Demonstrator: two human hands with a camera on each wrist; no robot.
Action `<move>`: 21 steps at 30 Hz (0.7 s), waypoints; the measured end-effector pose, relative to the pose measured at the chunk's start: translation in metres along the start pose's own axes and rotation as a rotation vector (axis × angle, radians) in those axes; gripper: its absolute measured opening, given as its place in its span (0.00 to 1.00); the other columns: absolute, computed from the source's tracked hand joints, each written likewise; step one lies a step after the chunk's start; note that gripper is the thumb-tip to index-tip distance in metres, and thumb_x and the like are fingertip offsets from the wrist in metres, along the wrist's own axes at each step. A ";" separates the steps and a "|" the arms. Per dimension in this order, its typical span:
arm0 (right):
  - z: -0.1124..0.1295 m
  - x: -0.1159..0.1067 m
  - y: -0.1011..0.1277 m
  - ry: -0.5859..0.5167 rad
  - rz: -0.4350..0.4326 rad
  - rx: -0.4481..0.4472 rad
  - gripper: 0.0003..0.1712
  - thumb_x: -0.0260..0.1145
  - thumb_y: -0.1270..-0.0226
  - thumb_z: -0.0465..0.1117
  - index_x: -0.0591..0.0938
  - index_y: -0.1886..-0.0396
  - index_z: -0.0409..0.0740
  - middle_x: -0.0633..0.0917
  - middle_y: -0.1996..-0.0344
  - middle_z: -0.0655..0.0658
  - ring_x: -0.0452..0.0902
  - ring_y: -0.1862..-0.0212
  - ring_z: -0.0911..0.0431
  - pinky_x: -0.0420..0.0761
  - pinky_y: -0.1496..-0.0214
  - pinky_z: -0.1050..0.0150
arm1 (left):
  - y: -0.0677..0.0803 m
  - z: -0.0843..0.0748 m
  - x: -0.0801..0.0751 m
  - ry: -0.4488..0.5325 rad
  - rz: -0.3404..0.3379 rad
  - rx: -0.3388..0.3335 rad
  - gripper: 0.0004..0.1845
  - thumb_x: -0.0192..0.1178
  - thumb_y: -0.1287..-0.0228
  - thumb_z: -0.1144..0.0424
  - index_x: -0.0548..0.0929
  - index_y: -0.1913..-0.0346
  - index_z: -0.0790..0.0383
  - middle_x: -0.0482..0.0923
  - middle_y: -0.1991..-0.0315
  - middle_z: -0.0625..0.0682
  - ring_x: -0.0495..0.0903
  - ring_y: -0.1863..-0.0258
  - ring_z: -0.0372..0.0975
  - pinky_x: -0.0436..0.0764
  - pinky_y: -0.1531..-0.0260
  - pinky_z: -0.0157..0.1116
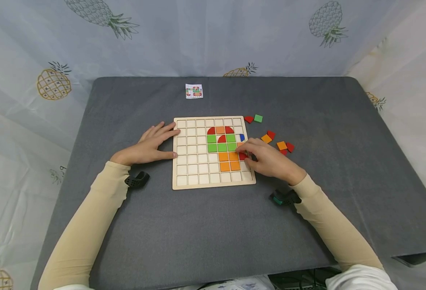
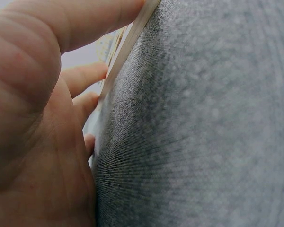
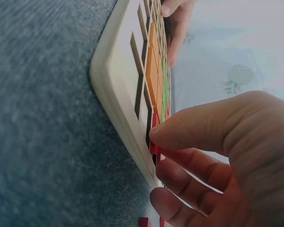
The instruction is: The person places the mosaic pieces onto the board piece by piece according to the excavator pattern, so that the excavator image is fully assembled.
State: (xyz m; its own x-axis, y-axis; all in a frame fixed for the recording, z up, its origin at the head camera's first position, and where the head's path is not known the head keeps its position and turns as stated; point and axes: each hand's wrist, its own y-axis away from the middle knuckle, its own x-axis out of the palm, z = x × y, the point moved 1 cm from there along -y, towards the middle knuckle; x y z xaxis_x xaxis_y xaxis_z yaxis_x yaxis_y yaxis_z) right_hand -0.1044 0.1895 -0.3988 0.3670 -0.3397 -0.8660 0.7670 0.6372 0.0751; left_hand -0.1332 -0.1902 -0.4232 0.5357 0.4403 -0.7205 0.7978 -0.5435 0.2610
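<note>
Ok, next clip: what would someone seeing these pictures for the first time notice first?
The wooden grid board in the middle of the grey table, partly filled with a red, green and orange tile pattern, draws the eye. The right hand pinches a red tile at the board's right edge, while the left hand rests flat against its left edge. Loose tiles lie scattered right of the board, and a small pattern card lies beyond it.

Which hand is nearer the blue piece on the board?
Right. The right hand sits just below the blue piece; the left hand rests at the board's far left edge.
</note>
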 end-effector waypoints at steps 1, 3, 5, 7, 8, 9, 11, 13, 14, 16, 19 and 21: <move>0.000 0.000 0.000 -0.002 0.003 0.002 0.18 0.64 0.30 0.34 0.83 0.42 0.45 0.82 0.47 0.45 0.72 0.53 0.53 0.76 0.53 0.58 | 0.000 0.000 0.000 0.002 0.000 -0.001 0.44 0.63 0.31 0.45 0.54 0.18 0.47 0.37 0.15 0.48 0.27 0.17 0.49 0.29 0.21 0.58; 0.000 0.001 0.000 -0.006 0.013 0.005 0.19 0.65 0.30 0.36 0.83 0.41 0.46 0.82 0.46 0.45 0.71 0.52 0.53 0.76 0.52 0.58 | 0.000 -0.001 0.000 0.002 -0.001 -0.005 0.44 0.64 0.31 0.45 0.54 0.18 0.47 0.37 0.15 0.48 0.27 0.17 0.49 0.29 0.21 0.57; 0.001 0.001 0.000 -0.011 0.025 0.007 0.19 0.66 0.30 0.37 0.82 0.40 0.46 0.81 0.44 0.46 0.71 0.51 0.53 0.76 0.53 0.59 | -0.001 -0.001 0.000 0.001 -0.001 -0.007 0.44 0.64 0.31 0.45 0.54 0.18 0.47 0.37 0.15 0.48 0.27 0.17 0.49 0.29 0.21 0.57; 0.002 0.000 0.000 -0.018 0.035 0.007 0.20 0.67 0.30 0.38 0.82 0.40 0.47 0.80 0.43 0.46 0.70 0.50 0.54 0.75 0.53 0.59 | -0.001 -0.001 0.000 0.000 0.001 -0.006 0.44 0.63 0.31 0.45 0.54 0.18 0.47 0.37 0.15 0.49 0.27 0.17 0.49 0.28 0.21 0.57; 0.002 0.000 0.000 -0.020 0.037 0.004 0.20 0.67 0.30 0.39 0.82 0.40 0.47 0.81 0.43 0.46 0.70 0.50 0.54 0.75 0.52 0.59 | -0.001 -0.001 0.000 0.000 0.001 -0.005 0.44 0.63 0.31 0.45 0.54 0.18 0.47 0.37 0.15 0.49 0.27 0.17 0.49 0.28 0.21 0.58; 0.003 -0.001 0.000 -0.024 0.035 0.000 0.20 0.67 0.30 0.39 0.82 0.40 0.47 0.81 0.43 0.47 0.71 0.50 0.53 0.75 0.52 0.59 | -0.001 -0.001 0.000 0.000 0.002 -0.004 0.44 0.63 0.30 0.45 0.54 0.18 0.47 0.37 0.15 0.49 0.27 0.17 0.49 0.28 0.21 0.58; 0.004 -0.004 0.001 -0.032 0.024 -0.007 0.20 0.67 0.30 0.39 0.82 0.40 0.46 0.82 0.45 0.47 0.71 0.51 0.53 0.76 0.53 0.59 | 0.000 0.000 0.000 -0.001 0.000 0.001 0.44 0.63 0.30 0.45 0.53 0.18 0.47 0.37 0.15 0.49 0.27 0.17 0.49 0.28 0.21 0.58; 0.003 -0.008 0.002 -0.044 0.001 -0.014 0.19 0.67 0.30 0.39 0.83 0.41 0.45 0.83 0.48 0.47 0.71 0.53 0.53 0.75 0.55 0.60 | 0.000 0.000 0.000 -0.002 -0.004 0.003 0.44 0.63 0.30 0.45 0.53 0.18 0.47 0.37 0.15 0.48 0.27 0.17 0.49 0.29 0.21 0.57; 0.003 -0.010 0.003 -0.049 -0.014 -0.012 0.18 0.67 0.29 0.39 0.83 0.41 0.44 0.83 0.49 0.46 0.72 0.54 0.53 0.75 0.56 0.60 | 0.000 0.000 0.000 -0.003 -0.004 0.005 0.44 0.63 0.30 0.45 0.53 0.18 0.47 0.37 0.15 0.48 0.27 0.17 0.49 0.29 0.21 0.57; 0.000 -0.016 0.004 -0.058 -0.042 0.004 0.18 0.66 0.28 0.38 0.83 0.41 0.42 0.83 0.50 0.45 0.72 0.55 0.52 0.76 0.58 0.60 | 0.000 0.000 0.000 -0.003 -0.003 0.009 0.44 0.63 0.30 0.45 0.53 0.18 0.47 0.37 0.15 0.49 0.27 0.17 0.50 0.29 0.21 0.57; -0.008 -0.026 0.006 -0.060 -0.079 0.044 0.18 0.65 0.27 0.38 0.82 0.40 0.42 0.83 0.49 0.42 0.73 0.55 0.51 0.77 0.58 0.58 | 0.001 -0.001 0.000 0.003 0.001 0.010 0.44 0.63 0.30 0.45 0.52 0.18 0.47 0.36 0.15 0.49 0.27 0.17 0.50 0.29 0.21 0.57; -0.015 -0.032 0.008 -0.064 -0.095 0.072 0.18 0.64 0.26 0.38 0.81 0.39 0.41 0.82 0.48 0.42 0.74 0.52 0.50 0.79 0.55 0.54 | 0.001 0.000 0.000 0.008 0.004 0.008 0.44 0.63 0.30 0.45 0.52 0.18 0.47 0.36 0.15 0.48 0.27 0.17 0.50 0.28 0.21 0.57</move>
State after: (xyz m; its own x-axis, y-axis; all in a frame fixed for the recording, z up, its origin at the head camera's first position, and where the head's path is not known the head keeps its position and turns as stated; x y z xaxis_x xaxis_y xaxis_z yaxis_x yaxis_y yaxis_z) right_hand -0.1180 0.2153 -0.3782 0.3222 -0.4408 -0.8378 0.8349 0.5494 0.0320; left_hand -0.1327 -0.1905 -0.4225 0.5416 0.4440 -0.7139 0.7931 -0.5514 0.2588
